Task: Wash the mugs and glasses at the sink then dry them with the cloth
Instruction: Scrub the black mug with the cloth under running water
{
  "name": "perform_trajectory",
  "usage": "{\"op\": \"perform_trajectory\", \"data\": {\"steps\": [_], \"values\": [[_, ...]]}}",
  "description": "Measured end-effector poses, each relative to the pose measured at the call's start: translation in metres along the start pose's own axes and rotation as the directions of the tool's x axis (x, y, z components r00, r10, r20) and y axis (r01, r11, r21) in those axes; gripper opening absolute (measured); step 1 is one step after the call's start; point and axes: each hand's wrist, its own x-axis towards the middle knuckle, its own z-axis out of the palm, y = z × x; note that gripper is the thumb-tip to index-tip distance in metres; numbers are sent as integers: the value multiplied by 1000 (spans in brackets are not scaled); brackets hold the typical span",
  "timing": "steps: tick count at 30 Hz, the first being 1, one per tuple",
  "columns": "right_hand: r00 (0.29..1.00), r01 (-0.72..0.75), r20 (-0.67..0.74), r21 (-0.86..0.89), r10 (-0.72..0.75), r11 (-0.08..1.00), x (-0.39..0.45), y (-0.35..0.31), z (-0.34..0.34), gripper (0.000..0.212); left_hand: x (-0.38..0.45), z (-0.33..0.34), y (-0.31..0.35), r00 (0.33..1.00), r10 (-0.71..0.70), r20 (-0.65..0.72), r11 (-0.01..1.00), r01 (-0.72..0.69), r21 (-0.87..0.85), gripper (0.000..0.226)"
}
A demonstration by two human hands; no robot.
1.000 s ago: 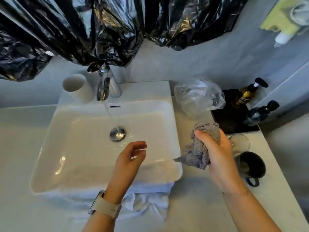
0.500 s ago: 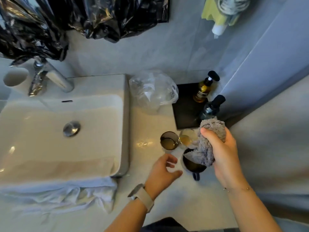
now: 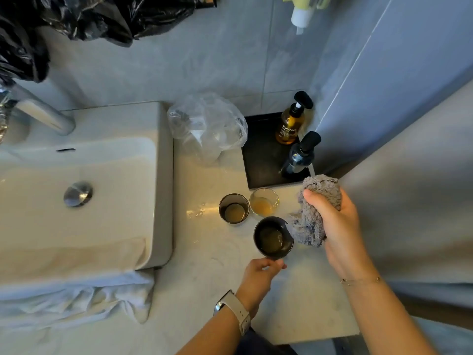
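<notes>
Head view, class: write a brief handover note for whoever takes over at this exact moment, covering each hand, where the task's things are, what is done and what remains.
Left hand: fingers at the near side of the dark mug, apparently taking its handle; the grip itself is hidden.
Right hand: holds the grey cloth bunched, beside the mug.
On the counter, right of the sink: mug, dark glass, clear glass, all with leftover liquid.
Done: nothing visibly washed.
Left: wash all three at the sink, then dry them.
</notes>
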Motion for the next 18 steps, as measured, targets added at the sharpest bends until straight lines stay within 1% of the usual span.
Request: {"op": "perform_trajectory", "data": {"steps": [3,4,6,7,9,12,16,18], "values": [[999,-20,28,6,20,1000,-4,2,6,36,-2,-9,-9,985,122,-125,988,-108,110,25],[999,-24,40,4,24,1000,-6,3,10,39,-5,-17,-10,975,168,-143,977,-146,154,23],[998,-20,65,3,20,1000,-10,3,17,40,-13,-36,-8,972,227,-68,959,-210,192,22],[997,-17,78,6,17,1000,-12,2,21,40,-17,-45,-5,972,234,-20,956,-226,189,24],[995,-10,100,8,9,1000,-18,2,30,38,-24,-64,-2,966,258,30,950,-259,176,28],[992,13,122,9,-14,1000,-28,0,44,30,-36,-90,-3,954,293,63,936,-299,183,28],[986,40,159,21,-43,999,-44,-7,69,21,-61,-126,7,925,373,76,913,-380,148,42],[985,41,166,43,-47,998,-54,-12,85,19,-76,-147,20,907,416,63,899,-420,123,38]]}}
